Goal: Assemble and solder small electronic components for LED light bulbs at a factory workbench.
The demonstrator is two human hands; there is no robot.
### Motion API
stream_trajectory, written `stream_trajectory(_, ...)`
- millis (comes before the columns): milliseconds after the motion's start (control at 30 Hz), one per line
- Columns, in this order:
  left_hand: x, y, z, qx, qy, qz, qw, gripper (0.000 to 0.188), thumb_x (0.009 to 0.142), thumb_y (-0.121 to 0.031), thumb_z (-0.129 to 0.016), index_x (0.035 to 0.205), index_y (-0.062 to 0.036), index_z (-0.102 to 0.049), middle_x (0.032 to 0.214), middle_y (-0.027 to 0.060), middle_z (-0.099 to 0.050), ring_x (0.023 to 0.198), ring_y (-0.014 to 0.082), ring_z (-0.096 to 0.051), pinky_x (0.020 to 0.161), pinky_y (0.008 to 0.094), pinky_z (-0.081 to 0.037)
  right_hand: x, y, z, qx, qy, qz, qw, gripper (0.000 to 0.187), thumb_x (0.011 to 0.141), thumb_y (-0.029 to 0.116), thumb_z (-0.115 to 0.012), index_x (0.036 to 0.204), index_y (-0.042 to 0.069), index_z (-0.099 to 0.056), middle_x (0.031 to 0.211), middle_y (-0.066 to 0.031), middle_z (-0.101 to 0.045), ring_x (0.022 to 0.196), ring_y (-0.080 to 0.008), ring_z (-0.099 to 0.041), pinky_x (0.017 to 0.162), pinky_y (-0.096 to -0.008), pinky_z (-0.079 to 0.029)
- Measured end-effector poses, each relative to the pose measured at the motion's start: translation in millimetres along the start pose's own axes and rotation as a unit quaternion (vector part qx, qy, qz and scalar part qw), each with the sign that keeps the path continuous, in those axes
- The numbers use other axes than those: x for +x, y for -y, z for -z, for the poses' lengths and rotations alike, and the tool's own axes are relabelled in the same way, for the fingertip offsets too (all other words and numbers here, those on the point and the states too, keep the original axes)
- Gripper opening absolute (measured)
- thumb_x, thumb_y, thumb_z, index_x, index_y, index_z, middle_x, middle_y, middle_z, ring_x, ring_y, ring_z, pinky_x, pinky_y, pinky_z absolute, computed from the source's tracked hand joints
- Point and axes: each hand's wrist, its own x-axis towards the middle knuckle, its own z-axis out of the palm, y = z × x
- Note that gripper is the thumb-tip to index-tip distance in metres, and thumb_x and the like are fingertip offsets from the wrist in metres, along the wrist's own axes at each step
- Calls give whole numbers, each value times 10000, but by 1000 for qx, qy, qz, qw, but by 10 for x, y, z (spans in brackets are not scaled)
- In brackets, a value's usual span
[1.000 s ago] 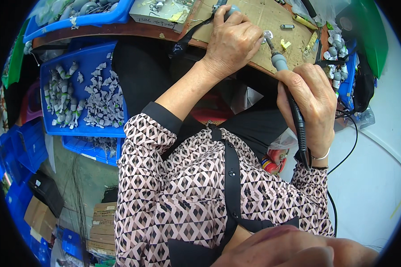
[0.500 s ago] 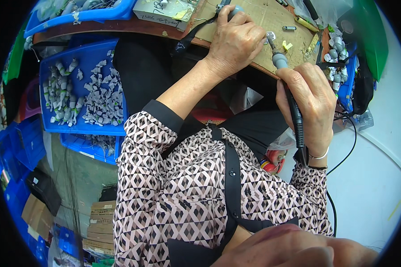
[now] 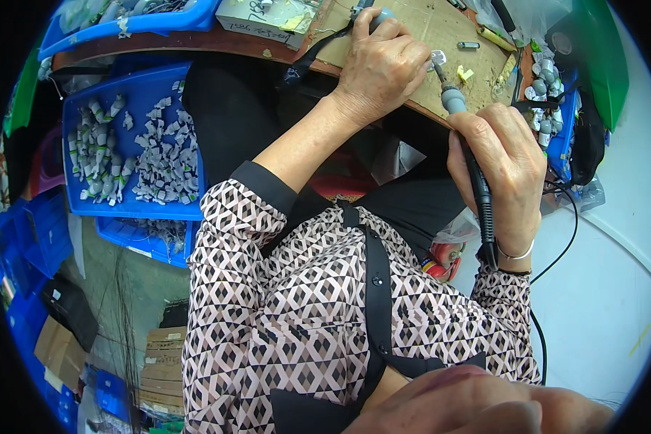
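Cardboard covers the bench, blue bins of small parts alongside. Left hand presses a small part; right hand has its grip clamped on a corded soldering iron.

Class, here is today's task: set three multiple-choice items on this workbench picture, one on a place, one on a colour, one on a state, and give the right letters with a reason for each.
1. Where does the tray of small grey and white parts lie?
A. to the person's left, below the bench edge
B. on the brown mat
C. in the person's lap

2. What colour is that tray?
A. red
B. blue
C. yellow

3. How is the soldering iron held?
A. lying loose on the bench
B. gripped in the right hand, tip toward the mat
C. gripped in the left hand

Key: 1 A, it sits left of the sleeve, under the wooden bench edge. 2 B, its walls are blue. 3 B, the right hand closes round the black handle, the tip reaching the brown mat beside the left hand.
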Motion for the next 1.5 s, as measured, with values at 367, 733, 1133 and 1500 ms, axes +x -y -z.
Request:
stream_trajectory(367,-22,46,-54,5,-5,-1,1000,76,793,-163,-743,786,-126,-678,738,-20,-660,916,162,-627,1056,453,-308,-59,-19,82,52,-150,-67,985,268,688,-79,-741,933,24,-705,758,-95,-583,659,-235,-590,576,-315,-469)
stream_trajectory(733,-6,-8,-58,-24,-2,9,1000,84,777,-138,-736,776,-105,-659,727,33,-645,907,205,-615,1055,479,-321,143,-644,-312,483,-236,-227,812,267,993,154,-570,1144,-49,-656,880,-93,-682,763,-96,-611,621,-216,-443)
stream_trajectory(1133,23,11,-21,-29,6,11,1000,114,774,-136,-748,791,-109,-639,758,1,-640,893,194,-602,1035,499,-337,-246,-1203,-695,508,-304,-334,734,213,967,208,-602,976,22,-706,714,-44,-679,594,-82,-580,553,-207,-405)
stream_trajectory(1500,27,-3,-18,-30,9,13,999,102,786,-139,-745,797,-115,-646,762,-10,-643,887,186,-603,1035,503,-336,-264,-1235,-802,541,-311,-360,693,226,964,224,-606,973,23,-710,690,-44,-676,564,-81,-578,524,-199,-410)
